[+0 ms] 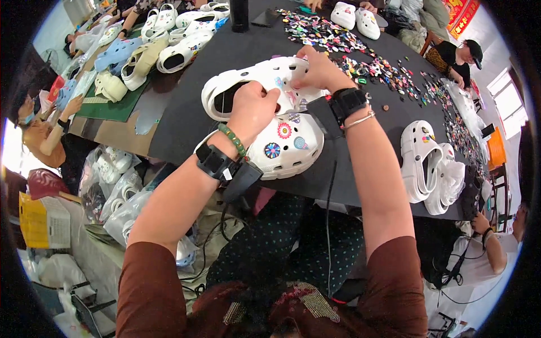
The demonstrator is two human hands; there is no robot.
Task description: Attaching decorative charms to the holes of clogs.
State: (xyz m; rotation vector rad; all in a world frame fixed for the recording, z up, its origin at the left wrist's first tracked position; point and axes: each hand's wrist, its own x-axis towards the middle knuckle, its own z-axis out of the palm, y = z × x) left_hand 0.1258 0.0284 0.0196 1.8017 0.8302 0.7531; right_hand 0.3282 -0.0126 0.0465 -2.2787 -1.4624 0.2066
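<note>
A white foam clog [225, 79] lies sideways before me on the dark table, small colourful charms fixed on its holed toe. My left hand [253, 110] is curled at its foot opening, some fingertips hidden inside. At the toe, my right hand [324, 73] has thumb and fingers bent around the upper; whether a small charm is between them I cannot tell. Nearer to me sits a second white clog [290, 160], its toe bearing a pink flower charm [284, 130], a blue flower charm [272, 150] and a swirl charm [301, 143]. My left forearm partly covers it.
Loose colourful charms [389, 73] spread over the table's far and right side. A pair of white clogs [420, 163] stands at the right edge. More clogs [141, 62] crowd the far left, near a black cylinder [239, 16]. Other people work around the table. Cables hang from my wrist straps.
</note>
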